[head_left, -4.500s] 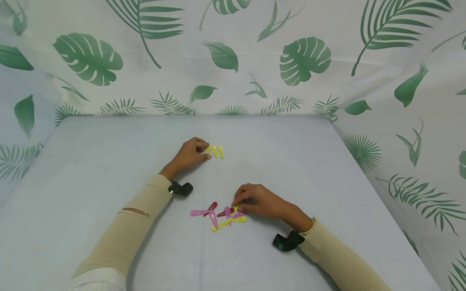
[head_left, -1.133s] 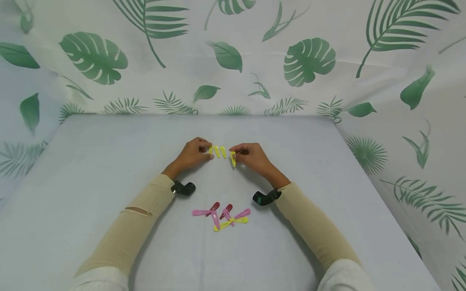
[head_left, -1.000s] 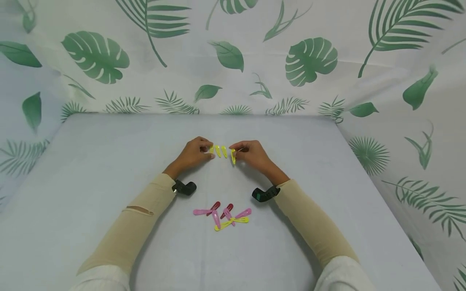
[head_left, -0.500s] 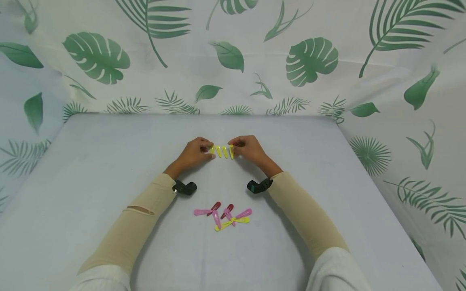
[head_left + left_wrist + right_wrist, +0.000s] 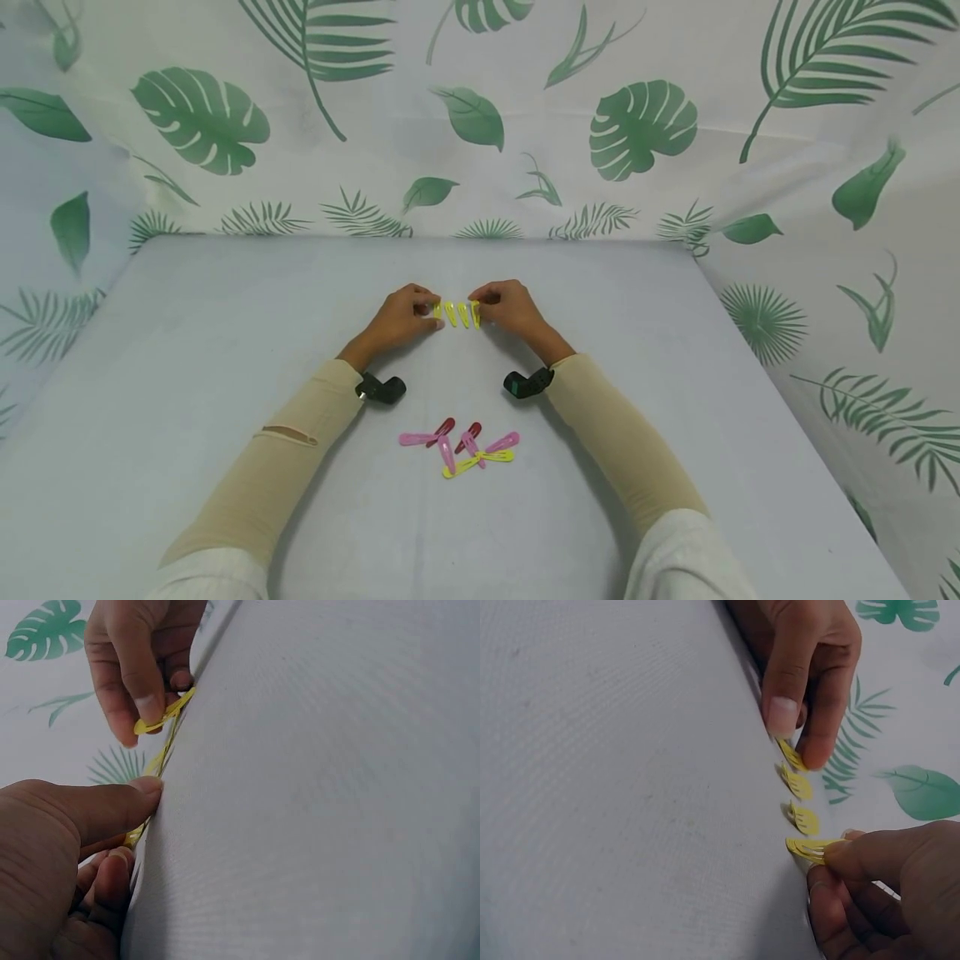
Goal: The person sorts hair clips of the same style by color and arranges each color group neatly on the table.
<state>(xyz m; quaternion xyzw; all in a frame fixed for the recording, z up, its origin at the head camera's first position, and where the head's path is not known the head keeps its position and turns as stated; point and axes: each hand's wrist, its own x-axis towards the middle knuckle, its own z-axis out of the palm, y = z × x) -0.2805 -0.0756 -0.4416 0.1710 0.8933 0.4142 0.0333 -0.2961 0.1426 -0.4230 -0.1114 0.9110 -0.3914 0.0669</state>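
Our right hand (image 5: pixel 512 307) pinches a yellow, teardrop-shaped hair clip (image 5: pixel 802 849) between thumb and finger; our left hand (image 5: pixel 400 318), thumb and finger parted, grips a matching clip (image 5: pixel 791 755) by its ends.

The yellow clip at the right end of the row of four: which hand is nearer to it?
Right. The right hand pinches that yellow clip; the left hand is at the opposite end, holding the leftmost clip.
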